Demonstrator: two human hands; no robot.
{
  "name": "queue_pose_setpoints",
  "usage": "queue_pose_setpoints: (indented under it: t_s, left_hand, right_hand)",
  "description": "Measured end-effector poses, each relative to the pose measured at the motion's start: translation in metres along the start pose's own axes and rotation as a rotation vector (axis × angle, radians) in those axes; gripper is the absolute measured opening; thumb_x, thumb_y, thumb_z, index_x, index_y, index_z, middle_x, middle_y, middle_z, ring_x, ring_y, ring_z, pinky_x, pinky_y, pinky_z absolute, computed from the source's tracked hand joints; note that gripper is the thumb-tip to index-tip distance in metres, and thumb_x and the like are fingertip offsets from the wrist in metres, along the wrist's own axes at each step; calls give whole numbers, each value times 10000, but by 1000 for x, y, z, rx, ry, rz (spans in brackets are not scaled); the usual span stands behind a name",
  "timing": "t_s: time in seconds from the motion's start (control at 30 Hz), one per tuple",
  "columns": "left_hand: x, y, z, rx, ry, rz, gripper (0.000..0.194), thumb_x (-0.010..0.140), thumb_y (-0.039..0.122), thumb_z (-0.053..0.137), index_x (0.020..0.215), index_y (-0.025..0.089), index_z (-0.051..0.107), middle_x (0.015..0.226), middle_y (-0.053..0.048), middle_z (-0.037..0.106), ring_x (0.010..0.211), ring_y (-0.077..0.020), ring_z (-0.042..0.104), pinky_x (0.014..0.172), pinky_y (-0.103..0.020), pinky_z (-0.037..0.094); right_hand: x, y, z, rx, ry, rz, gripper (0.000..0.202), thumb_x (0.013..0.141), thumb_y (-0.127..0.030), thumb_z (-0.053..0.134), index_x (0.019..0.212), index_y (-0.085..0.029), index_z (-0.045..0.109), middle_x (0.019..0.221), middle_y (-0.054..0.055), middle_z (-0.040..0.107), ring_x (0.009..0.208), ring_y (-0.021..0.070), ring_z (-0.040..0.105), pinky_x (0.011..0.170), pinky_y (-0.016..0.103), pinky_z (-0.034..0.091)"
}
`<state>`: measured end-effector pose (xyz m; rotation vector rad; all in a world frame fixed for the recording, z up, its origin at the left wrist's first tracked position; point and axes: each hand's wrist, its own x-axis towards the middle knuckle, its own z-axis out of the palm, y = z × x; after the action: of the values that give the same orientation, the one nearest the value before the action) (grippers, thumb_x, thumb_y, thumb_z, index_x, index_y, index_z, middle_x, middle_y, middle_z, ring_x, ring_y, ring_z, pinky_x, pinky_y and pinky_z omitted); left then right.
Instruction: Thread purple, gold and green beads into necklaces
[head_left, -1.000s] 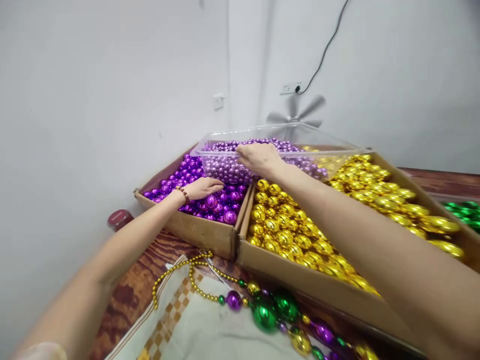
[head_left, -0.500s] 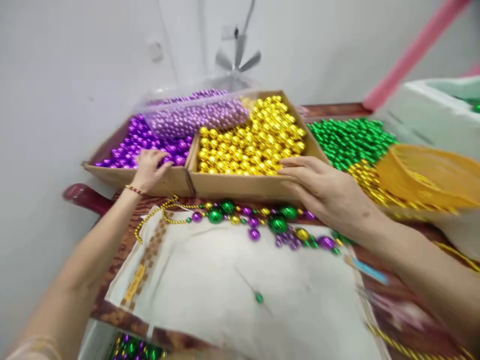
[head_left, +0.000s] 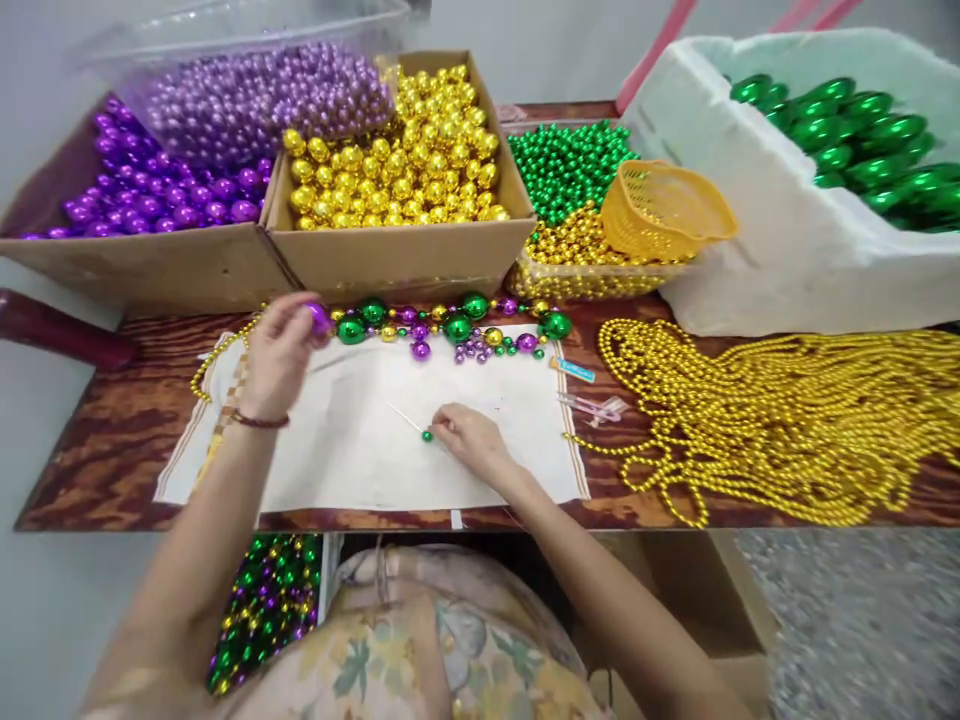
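Observation:
My left hand [head_left: 276,362], raised over the left part of the white cloth [head_left: 345,440], pinches a shiny purple bead [head_left: 318,319] at its fingertips. Low over the middle of the cloth, my right hand [head_left: 471,440] has its fingers closed at the end of a thin needle [head_left: 406,418]. A small green bead [head_left: 427,436] sits on that needle, right by the fingertips; the gripped end is hidden. Along the cloth's far edge lies a bead necklace [head_left: 457,327] of green, purple and gold beads, with a thin gold bead string at its left end.
Behind the cloth stand a cardboard box of purple beads [head_left: 172,262] and a box of gold beads [head_left: 405,248]. A yellow basket [head_left: 667,210] and a white foam box [head_left: 750,240] stand farther right. Gold bead strings [head_left: 780,420] cover the table's right side.
My left hand has come back from the purple bead box with a purple bead. My right hand has left the gold bead box and come down to the needle on the cloth. The view has tilted down.

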<state>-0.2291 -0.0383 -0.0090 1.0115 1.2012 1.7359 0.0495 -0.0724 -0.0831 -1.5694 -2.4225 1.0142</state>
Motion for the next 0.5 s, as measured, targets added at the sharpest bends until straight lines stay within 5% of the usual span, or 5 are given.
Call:
queue_pose_setpoints:
  t_s: [0.1,0.2,0.3,0.5]
  left_hand:
    - [-78,-28,14,-120,36,-357,421,722,385,850,1067,181,721,913,-21,710,731,-103,662,603,-202,522]
    - [-129,-46,18,-247,134,-539,432,721,397,852,1068,180,715,974,-40,731,729,-122,695,624,-215,544]
    - [-149,-56,21,-345,178,-619,393,712,364,865,1008,155,713,1001,-71,744,747,-140,708,646,-223,556]
    - [-150,-60,32,-428,150,-683,397,793,377,801,1099,137,720,1040,-95,734,775,-126,690,658,-210,539]
  right_hand:
    - [6,-11,0,-42,-40,40,154,931,-260,540,967,-202,679,1058,66,710,921,219,652,719,292,384]
    - [-2,-7,-2,-69,-65,76,169,929,-251,520,985,-192,668,1067,85,705,930,239,647,714,305,363]
    - [-13,1,3,-74,-90,75,148,914,-246,541,975,-195,667,1050,81,707,922,244,646,704,304,350]
    - [-16,12,18,11,-46,29,205,928,-143,463,951,-185,662,1036,101,702,913,233,641,715,304,370]
